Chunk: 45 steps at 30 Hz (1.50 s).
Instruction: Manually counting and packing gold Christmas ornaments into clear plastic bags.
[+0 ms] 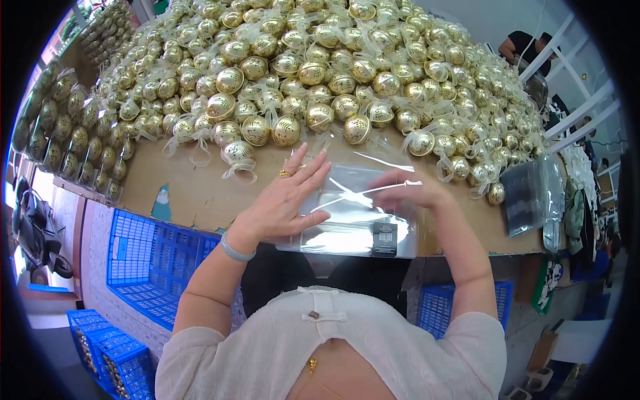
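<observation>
A flat, clear plastic package point(333, 240), perhaps a folded box, lies at the table's front edge. It bears a black label point(385, 239) low on its right side, and bright glare hides part of its surface. My left hand point(283, 200) rests over its left part, fingers stretched and thumb apart, with a gold ring on one finger. Over the package's right part is my right hand point(407, 190); motion smears its fingers, so whether they hold anything cannot be made out. Just beyond both hands, a great heap of gold ornament balls point(320, 117) with pale ribbons begins.
Clear packs of gold balls point(73, 143) are stacked at the table's left end. Flat plastic packages point(527, 200) lie at the right end. Blue crates point(143, 257) stand on the floor below the brown cardboard-covered table point(153, 170). A person point(527, 50) is at the far right.
</observation>
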Motion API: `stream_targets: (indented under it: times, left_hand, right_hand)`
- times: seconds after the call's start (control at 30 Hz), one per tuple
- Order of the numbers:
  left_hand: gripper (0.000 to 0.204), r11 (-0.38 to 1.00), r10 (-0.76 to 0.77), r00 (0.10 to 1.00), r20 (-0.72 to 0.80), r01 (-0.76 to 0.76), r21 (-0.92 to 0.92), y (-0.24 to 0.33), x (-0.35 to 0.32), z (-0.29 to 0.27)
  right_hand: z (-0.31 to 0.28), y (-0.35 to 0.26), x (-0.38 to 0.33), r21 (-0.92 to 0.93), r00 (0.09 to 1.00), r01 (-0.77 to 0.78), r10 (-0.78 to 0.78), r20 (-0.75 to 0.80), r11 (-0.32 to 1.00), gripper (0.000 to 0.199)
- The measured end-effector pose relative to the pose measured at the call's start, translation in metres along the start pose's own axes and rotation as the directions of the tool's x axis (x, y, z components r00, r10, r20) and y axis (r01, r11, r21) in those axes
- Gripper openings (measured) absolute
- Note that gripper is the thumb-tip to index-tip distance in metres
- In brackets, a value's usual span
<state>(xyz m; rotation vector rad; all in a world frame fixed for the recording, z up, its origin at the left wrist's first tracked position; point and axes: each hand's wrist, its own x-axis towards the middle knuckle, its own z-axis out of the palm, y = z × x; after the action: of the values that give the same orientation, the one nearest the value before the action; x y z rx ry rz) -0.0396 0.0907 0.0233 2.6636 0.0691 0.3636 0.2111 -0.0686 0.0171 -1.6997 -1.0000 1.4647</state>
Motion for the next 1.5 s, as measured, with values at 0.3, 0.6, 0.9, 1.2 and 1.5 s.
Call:
stream_targets:
  times: [0.3, 0.6, 0.9, 1.2, 1.5]
  left_hand:
    - [0.073, 0.998, 0.043, 0.999, -0.016, -0.042, 0.052, 0.001, 0.002, 0.002]
    - [0.073, 0.998, 0.049, 0.998, -0.037, -0.047, 0.043, -0.001, 0.000, 0.006]
    - [0.073, 0.994, 0.073, 0.996, -0.042, -0.070, 0.081, -0.003, 0.003, 0.007]
    - [0.073, 0.995, 0.079, 0.995, -0.059, -0.075, 0.069, -0.006, 0.001, 0.008]
    - [0.073, 0.994, 0.089, 0.995, -0.050, -0.086, 0.065, -0.006, 0.003, 0.007]
  right_hand:
    - [-0.072, -0.044, 0.060, -0.491, 0.432, -0.742, -0.235, -0.871, 0.456, 0.069]
    - [-0.048, -0.004, -0.010, -0.499, 0.561, 0.301, -0.574, -0.596, 0.813, 0.059]
    - [-0.045, 0.012, -0.046, -0.473, 0.495, 0.488, -0.679, -0.543, 0.734, 0.066]
    - [-0.011, 0.027, -0.093, -0.695, 0.486, 0.221, -0.695, -0.529, 0.684, 0.061]
    - [0.014, 0.027, -0.102, -0.908, 0.806, -0.320, -0.426, -0.410, 0.269, 0.054]
